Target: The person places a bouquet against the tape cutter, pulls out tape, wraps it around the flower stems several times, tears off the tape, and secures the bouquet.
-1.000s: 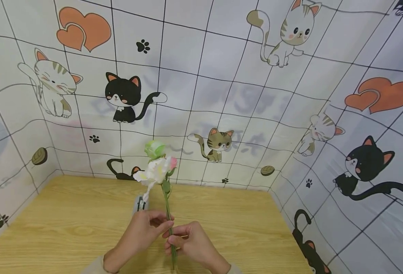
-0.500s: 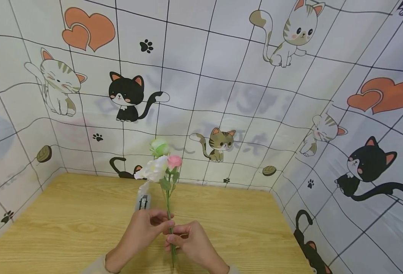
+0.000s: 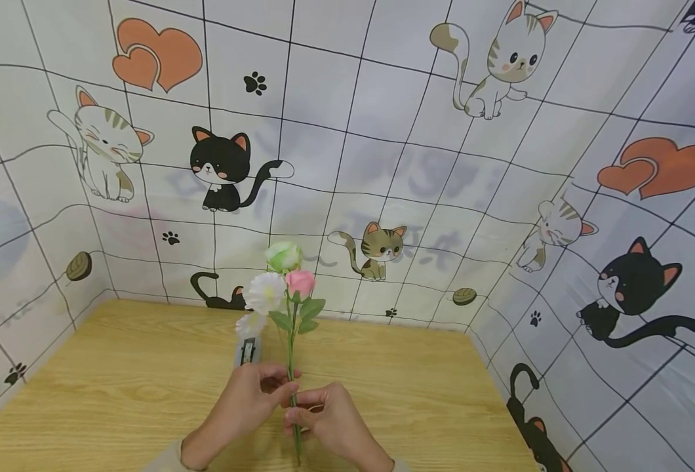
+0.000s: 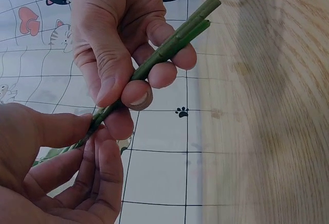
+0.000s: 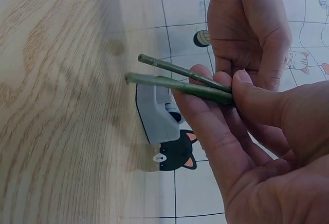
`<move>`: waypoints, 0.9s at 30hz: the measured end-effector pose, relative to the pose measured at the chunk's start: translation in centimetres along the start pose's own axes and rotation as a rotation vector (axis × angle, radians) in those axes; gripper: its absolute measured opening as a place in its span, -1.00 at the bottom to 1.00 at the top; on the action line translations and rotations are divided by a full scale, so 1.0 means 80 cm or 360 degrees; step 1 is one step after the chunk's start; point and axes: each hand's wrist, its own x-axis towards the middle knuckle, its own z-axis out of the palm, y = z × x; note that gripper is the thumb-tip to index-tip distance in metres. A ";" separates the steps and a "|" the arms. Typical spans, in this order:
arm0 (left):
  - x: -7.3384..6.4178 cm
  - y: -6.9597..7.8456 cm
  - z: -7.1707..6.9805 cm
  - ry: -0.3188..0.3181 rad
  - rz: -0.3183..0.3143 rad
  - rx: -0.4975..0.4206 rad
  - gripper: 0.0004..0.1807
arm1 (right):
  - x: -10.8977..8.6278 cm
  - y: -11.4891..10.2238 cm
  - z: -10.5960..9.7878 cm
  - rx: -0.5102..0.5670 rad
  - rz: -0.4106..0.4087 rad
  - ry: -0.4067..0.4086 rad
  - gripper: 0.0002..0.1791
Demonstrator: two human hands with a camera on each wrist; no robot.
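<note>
A bunch of flowers stands upright between both hands: a pale green rose [image 3: 284, 256] on top, a pink rose [image 3: 301, 284] below it, and white flowers [image 3: 265, 293] at the left. Its green stems [image 4: 169, 48] are gathered together. My left hand [image 3: 250, 396] pinches them between thumb and fingers, below the leaves. Just under it, my right hand [image 3: 337, 418] holds the same stems, thumb against curled fingers. In the right wrist view the cut stem ends [image 5: 175, 82] stick out past my right fingers, slightly spread.
Behind my left hand a small grey device [image 3: 247, 352] with a black part stands on the wooden table [image 3: 406, 380]. White cloth walls [image 3: 312, 164] printed with cats and hearts enclose the table's back and sides.
The bunch has turned about its stems: the pink rose now faces forward, more leaves show, and the heads have shifted slightly right. Both hands keep their place on the stems.
</note>
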 end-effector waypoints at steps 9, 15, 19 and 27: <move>0.000 -0.008 0.002 -0.0042 0.0043 -0.0039 -0.92 | -0.001 0.004 -0.001 -0.0049 0.0014 -0.0014 -0.89; 0.000 -0.009 0.001 -0.0080 0.0014 -0.0084 -0.89 | 0.000 0.004 -0.003 -0.0121 -0.0031 -0.0065 -0.86; -0.001 -0.007 0.000 -0.0108 0.0006 -0.0107 -0.88 | -0.001 0.003 -0.003 -0.0119 -0.0032 -0.0085 -0.85; -0.001 -0.011 0.000 -0.0141 0.0008 -0.0073 -0.86 | -0.004 0.003 -0.003 -0.0081 -0.0013 -0.0099 -0.86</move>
